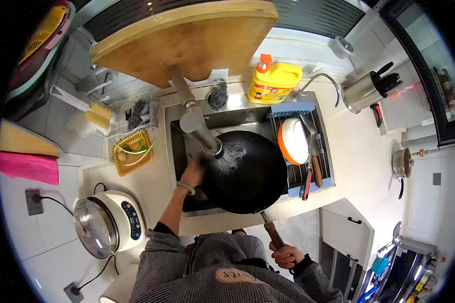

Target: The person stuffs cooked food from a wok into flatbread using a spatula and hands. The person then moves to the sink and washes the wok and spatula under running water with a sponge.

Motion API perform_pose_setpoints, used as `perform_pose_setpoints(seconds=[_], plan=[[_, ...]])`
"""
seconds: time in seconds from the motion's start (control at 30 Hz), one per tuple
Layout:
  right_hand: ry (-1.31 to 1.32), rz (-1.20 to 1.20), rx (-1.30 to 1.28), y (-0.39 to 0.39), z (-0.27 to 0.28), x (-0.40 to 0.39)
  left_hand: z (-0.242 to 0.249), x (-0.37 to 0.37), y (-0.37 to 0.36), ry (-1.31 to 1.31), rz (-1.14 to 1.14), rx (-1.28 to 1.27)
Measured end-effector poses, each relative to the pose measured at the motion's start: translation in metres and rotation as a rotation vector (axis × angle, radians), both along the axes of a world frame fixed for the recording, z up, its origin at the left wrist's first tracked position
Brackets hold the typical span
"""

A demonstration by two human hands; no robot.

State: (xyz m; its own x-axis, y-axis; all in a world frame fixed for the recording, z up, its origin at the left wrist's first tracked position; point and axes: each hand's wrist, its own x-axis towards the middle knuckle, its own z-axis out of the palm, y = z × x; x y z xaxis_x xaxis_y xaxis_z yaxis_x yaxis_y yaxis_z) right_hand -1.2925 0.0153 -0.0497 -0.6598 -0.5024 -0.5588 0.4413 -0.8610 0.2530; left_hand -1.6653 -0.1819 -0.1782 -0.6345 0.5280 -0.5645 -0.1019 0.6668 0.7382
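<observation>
A large black wok [245, 174] lies tilted over the sink [174, 146], and water sprays into it from the metal faucet [199, 130]. My right hand [286, 255] is closed around the wok's wooden handle [273, 234], near the front of my body. At the wok's left rim, under the faucet, is my left hand [191, 174], smeared by motion. A dark, blurred thing [206, 161] shows at its fingers, and I cannot tell what it is. A light bracelet [186, 188] circles the left wrist.
Right of the wok, a blue-edged drying rack [324, 182] holds a white-and-orange bowl [294, 141] and utensils. A yellow detergent bottle [274, 83] and a steel-wool scrubber [218, 97] stand behind. At left are a yellow basket [145, 160] and an electric cooker [131, 224]. A wooden board [187, 40] leans above.
</observation>
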Motion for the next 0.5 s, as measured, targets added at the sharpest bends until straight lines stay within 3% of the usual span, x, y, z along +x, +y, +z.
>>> perform_pose_setpoints(seconds=[0.03,0.07,0.2,0.27,0.4,0.5], plan=[[0.045,0.038,-0.024,-0.003,-0.009,0.004,0.025,-0.004,0.001,0.231,-0.127,-0.106],[0.065,0.094,0.111,-0.006,-0.011,0.004,0.077,-0.003,0.013,0.15,-0.112,-0.226],[0.102,0.305,0.402,-0.018,-0.074,0.016,0.109,0.002,0.007,0.298,-0.044,-0.189],[0.178,0.449,0.957,-0.033,-0.115,0.023,0.106,0.009,0.001,0.42,-0.024,-0.113],[0.217,0.452,1.098,-0.028,-0.113,0.007,0.088,0.009,-0.007,0.653,0.009,0.126],[0.192,0.419,1.218,-0.022,-0.1,0.002,0.062,0.001,-0.014,0.51,-0.063,0.224]])
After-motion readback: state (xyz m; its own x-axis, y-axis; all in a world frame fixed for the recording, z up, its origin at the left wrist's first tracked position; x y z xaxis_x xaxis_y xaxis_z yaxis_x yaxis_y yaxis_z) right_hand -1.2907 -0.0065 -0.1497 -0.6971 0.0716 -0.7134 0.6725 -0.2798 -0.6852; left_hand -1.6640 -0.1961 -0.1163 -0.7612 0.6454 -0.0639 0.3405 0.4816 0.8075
